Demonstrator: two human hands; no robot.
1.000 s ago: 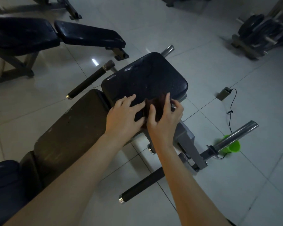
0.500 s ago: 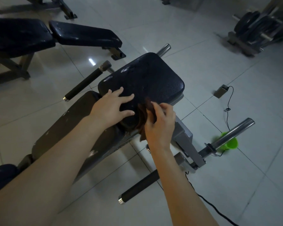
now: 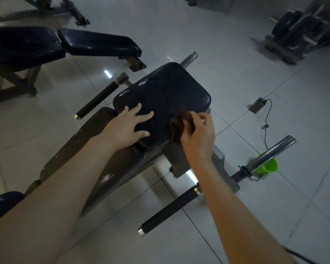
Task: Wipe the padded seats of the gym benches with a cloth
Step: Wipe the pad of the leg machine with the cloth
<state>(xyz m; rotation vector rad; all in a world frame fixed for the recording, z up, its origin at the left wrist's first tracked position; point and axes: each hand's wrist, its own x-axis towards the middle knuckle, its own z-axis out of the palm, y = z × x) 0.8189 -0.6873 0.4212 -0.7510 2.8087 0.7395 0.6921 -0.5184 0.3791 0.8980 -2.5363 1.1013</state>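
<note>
A black padded seat (image 3: 168,92) with a pebbled surface tops the bench in the middle of the head view. My left hand (image 3: 128,126) lies flat on its near left part, fingers spread. My right hand (image 3: 198,134) grips a bunched dark brown cloth (image 3: 177,126) at the seat's near right edge; part of the cloth hangs over the side. A worn brown back pad (image 3: 74,155) joins the seat toward me.
A second black bench (image 3: 95,44) stands at the upper left. Foam-covered bars (image 3: 101,96) and chrome bars (image 3: 269,155) stick out from the frame. On the tiled floor lie a green cup (image 3: 269,164) and a small box with a cable (image 3: 257,105). Weight plates (image 3: 301,25) sit far right.
My right hand has bunched the cloth up and drawn it to the seat's right edge. The left hand has slid left and spread flat on the pad.
</note>
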